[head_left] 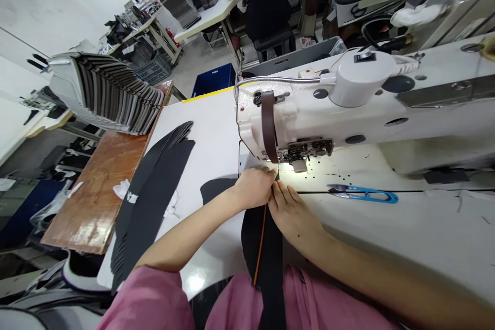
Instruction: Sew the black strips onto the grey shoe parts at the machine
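My left hand (253, 185) and my right hand (292, 209) meet just in front of the needle of a white sewing machine (348, 108). Both pinch a black fabric piece (266, 252) with an orange edge line that runs from the needle down to my lap. The left hand's fingers are curled over the top of the piece. With its fingers pressed together, the right hand holds the piece at its right side. A brown strap (268, 124) hangs from the machine head above the hands.
Blue thread snips (365, 195) lie on the white table right of the hands. A long stack of black cut pieces (154, 185) lies to the left, beside a brown wooden board (96, 191). Stacked grey pieces (112, 95) stand behind. Another person (263, 0) sits at a far table.
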The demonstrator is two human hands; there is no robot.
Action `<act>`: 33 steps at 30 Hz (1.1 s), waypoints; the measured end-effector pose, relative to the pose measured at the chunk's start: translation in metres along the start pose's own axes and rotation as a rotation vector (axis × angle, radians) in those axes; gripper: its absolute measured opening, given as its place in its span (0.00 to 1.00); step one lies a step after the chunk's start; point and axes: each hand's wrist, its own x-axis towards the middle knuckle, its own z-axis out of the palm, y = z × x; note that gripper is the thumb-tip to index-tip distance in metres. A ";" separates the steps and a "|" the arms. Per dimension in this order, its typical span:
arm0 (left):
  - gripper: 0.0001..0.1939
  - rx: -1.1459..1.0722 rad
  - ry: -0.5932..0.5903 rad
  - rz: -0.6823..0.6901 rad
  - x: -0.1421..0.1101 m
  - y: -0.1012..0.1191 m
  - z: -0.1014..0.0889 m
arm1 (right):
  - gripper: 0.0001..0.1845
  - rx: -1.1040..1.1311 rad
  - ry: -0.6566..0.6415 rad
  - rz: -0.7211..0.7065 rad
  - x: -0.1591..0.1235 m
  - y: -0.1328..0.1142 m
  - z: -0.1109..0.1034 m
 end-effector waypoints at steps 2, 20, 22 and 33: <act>0.12 -0.017 0.000 -0.010 0.000 0.001 0.001 | 0.19 -0.004 -0.017 0.000 0.000 -0.002 -0.004; 0.18 -0.049 -0.003 -0.032 -0.005 0.004 -0.001 | 0.17 0.003 0.035 0.009 -0.002 -0.002 0.007; 0.17 -0.070 -0.021 -0.050 -0.005 0.005 -0.003 | 0.17 -0.003 0.053 0.007 -0.001 -0.002 0.007; 0.22 -0.194 -0.057 -0.088 -0.004 0.005 0.001 | 0.17 -0.068 0.031 -0.067 -0.001 0.002 0.004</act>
